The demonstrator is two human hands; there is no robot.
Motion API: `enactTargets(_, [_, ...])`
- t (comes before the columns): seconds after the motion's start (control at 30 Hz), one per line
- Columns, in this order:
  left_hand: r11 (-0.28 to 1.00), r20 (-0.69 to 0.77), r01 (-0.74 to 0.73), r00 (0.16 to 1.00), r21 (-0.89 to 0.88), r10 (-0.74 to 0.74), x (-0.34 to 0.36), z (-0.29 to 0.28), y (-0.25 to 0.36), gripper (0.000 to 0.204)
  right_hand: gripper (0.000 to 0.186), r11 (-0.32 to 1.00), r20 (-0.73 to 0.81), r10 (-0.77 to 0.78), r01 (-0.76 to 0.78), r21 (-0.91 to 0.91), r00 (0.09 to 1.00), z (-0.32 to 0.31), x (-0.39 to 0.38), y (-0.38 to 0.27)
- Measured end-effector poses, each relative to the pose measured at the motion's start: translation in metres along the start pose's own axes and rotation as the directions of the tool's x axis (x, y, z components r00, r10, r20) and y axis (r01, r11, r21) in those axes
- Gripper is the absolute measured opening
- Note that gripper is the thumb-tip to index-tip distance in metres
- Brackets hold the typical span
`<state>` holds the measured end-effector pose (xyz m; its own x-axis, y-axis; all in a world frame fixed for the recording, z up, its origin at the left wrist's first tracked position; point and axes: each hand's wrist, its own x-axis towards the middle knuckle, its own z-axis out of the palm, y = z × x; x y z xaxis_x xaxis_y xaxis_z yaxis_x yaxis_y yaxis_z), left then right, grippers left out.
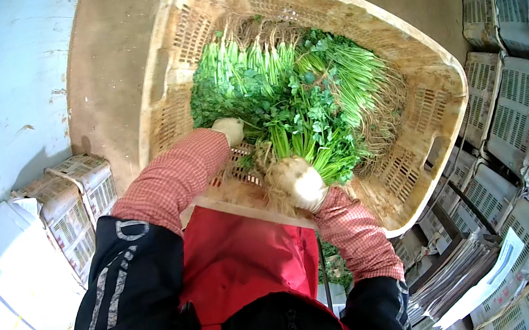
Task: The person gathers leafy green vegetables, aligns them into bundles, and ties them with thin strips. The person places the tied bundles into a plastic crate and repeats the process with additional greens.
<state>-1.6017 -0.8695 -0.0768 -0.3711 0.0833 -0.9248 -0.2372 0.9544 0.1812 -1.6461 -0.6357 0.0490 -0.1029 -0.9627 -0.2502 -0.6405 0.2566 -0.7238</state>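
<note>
- Head view: I have my right hand (298,182) at the root end of a green leafy bunch (309,147), its back turned up and its fingers bent inward; their tips are hidden, so I cannot tell how firmly they close.
- This bunch lies just beyond and beside those fingers, near the crate's close wall. Its long axis slants: tangled brown roots (266,156) sit by the fingers, and the stalks fan away and rightward into leaves.
- My left hand (229,131) is farther out, left of the right fingers, at the edge of the leaves. Its fingers are partly covered, and I cannot tell whether they grip anything.
- Beyond the left fingers lies a row of bunches (251,62), roots pointing away from me, leaves toward the fingers.
- Well right of the left fingers, another group of stalks (359,69) slants, roots to the right, leaves leftward.
- A worn, slotted plastic crate (433,107) surrounds all these greens.
- Nearer me than both hands hangs a red apron (245,255).
</note>
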Motion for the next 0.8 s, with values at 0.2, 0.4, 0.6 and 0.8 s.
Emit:
enactTargets(0.2, [0.991, 0.217, -0.051, 0.976, 0.124, 0.023, 0.088, 0.069, -0.006, 0.034, 0.025, 0.996, -0.292, -0.085, 0.090, 0.003, 0.953, 0.003, 0.005, 0.003])
enactTargets(0.4, [0.996, 0.205, 0.080, 0.976, -0.049, -0.069, 0.096, 0.092, -0.027, 0.033, 0.012, 0.986, -0.373, -0.063, 0.116, 0.121, 0.926, 0.006, 0.007, 0.010])
enactTargets(0.6, [0.976, 0.206, 0.096, 0.977, -0.198, -0.054, 0.079, 0.082, -0.017, 0.033, 0.023, 0.984, -0.205, -0.058, 0.090, 0.155, 0.977, -0.008, 0.000, 0.010])
enactTargets(0.8, [0.866, 0.210, 0.059, 0.976, -0.497, 0.054, 0.018, 0.054, 0.007, 0.034, 0.022, 0.990, -0.444, -0.068, 0.116, 0.081, 0.893, 0.005, -0.004, 0.011])
